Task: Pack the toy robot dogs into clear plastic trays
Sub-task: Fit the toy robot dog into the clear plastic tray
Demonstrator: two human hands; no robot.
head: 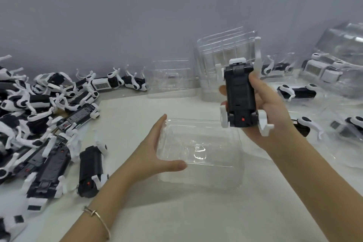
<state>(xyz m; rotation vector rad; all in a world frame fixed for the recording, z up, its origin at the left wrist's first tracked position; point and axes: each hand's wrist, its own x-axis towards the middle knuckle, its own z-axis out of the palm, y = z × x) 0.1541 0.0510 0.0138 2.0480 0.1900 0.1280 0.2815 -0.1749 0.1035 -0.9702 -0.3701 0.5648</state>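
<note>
My right hand (275, 108) wrapped around toy dog (240, 94), belly toward me, long axis running away from me — held above far right corner of clear tray (200, 153). My left hand (157, 151) open, palm steadying tray's left wall on desk (196, 212). Tray lies below and left of dog — dog needs lowering that way.

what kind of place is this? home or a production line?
Likely a packing bench in a toy factory or warehouse: a heap of identical toy robot dogs, a stack of clear plastic trays by the wall, and already packed trays on the right.
</note>
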